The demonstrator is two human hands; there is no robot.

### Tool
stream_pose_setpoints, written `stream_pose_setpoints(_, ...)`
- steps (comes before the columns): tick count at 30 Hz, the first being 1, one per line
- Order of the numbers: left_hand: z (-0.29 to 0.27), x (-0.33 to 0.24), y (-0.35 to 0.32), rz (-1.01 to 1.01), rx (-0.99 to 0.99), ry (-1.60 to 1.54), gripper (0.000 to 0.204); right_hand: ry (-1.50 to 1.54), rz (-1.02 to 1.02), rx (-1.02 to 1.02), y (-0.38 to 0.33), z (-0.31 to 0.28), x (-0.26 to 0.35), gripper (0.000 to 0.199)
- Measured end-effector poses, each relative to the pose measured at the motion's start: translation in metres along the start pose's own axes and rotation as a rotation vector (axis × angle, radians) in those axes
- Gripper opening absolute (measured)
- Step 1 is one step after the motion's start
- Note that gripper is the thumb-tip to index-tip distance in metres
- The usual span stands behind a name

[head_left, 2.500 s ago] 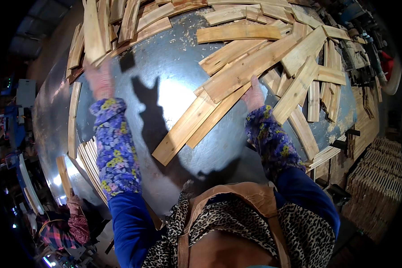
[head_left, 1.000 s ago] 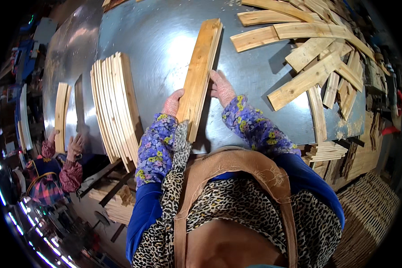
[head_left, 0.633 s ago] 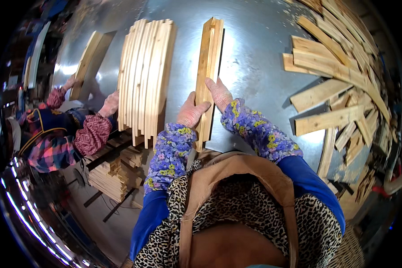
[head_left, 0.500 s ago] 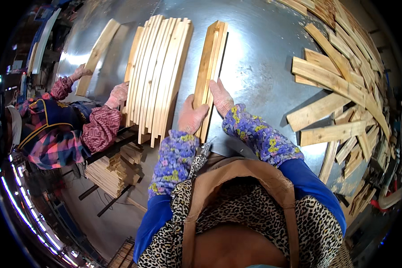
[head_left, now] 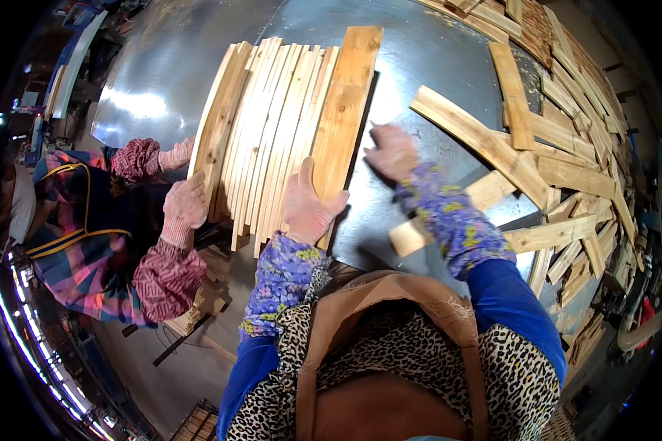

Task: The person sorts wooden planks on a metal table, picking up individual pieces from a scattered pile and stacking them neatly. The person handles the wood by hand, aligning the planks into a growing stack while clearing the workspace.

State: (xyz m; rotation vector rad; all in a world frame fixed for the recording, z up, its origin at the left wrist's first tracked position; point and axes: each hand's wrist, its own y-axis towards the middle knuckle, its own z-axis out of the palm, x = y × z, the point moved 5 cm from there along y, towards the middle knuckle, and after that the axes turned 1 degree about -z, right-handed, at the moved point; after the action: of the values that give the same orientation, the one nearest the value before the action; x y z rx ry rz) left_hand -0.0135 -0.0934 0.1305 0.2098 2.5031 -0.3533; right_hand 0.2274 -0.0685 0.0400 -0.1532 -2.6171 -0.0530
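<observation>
A wide wooden board (head_left: 349, 103) lies along the right side of a row of thin wooden slats (head_left: 272, 132) on the metal table (head_left: 404, 59). My left hand (head_left: 310, 206) grips the near end of this board, fingers by the slats and thumb across its face. To the right of the board, my right hand (head_left: 392, 152) is over bare metal with its fingers apart, holding nothing. Beyond its fingertips, a long loose board (head_left: 478, 140) slants out of the pile. A short board (head_left: 410, 237) pokes out from under my right forearm.
At the left, a co-worker's hands (head_left: 186, 202) hold a board (head_left: 218, 132) against the row's left side. A jumbled pile of boards (head_left: 577, 173) covers the table's right side. Stacked wood (head_left: 191, 316) is below the table edge at the left.
My right hand has left the board and moved right. The board now sits against the slats, its wide face up. The co-worker's board has come to the row's left side. Loose boards at right have shifted.
</observation>
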Motion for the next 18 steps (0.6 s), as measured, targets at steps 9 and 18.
stream_pose_setpoints(9, 0.115, -0.012, 0.037, -0.528, 0.981, -2.05, 0.078, -0.313, 0.404, 0.257, -0.092, -0.134, -0.191, 0.092)
stream_pose_setpoints(18, 0.115, -0.041, 0.045, -0.181, 0.45, -0.894, 0.083, -0.111, 0.142, 0.289, -0.037, -0.094, -0.141, 0.032)
